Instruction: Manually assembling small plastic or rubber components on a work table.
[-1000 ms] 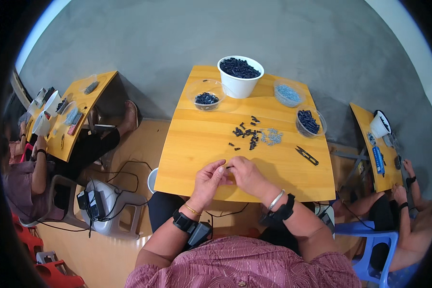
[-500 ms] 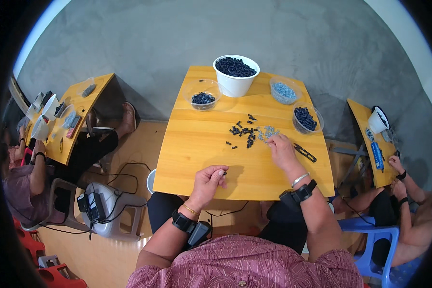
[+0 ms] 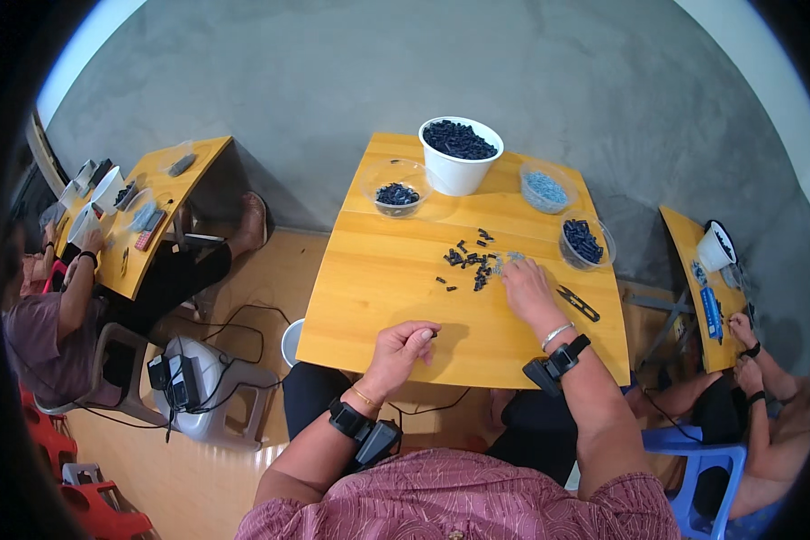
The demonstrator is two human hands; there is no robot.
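My left hand (image 3: 401, 352) is closed above the table's near edge, thumb and forefinger pinching a small black plastic piece that barely shows. My right hand (image 3: 528, 290) reaches down to a little heap of small light-blue pieces (image 3: 515, 256), its fingers drawn together; whatever is in them is hidden. Left of that hand lies a loose scatter of short black tube-like pieces (image 3: 463, 258). A pair of black thread snips (image 3: 578, 303) rests on the wood to its right.
On the wooden table (image 3: 360, 297), a white bucket (image 3: 457, 173) heaped with black pieces stands at the back. Clear tubs hold black pieces (image 3: 396, 194), blue pieces (image 3: 544, 188) and more black pieces (image 3: 583, 241). People work at tables on both sides; a grey stool (image 3: 220, 369) carries cables.
The view has shifted slightly, so the table sits lower and further right. My right hand stays at the blue heap, covering more of it; my left still pinches its piece.
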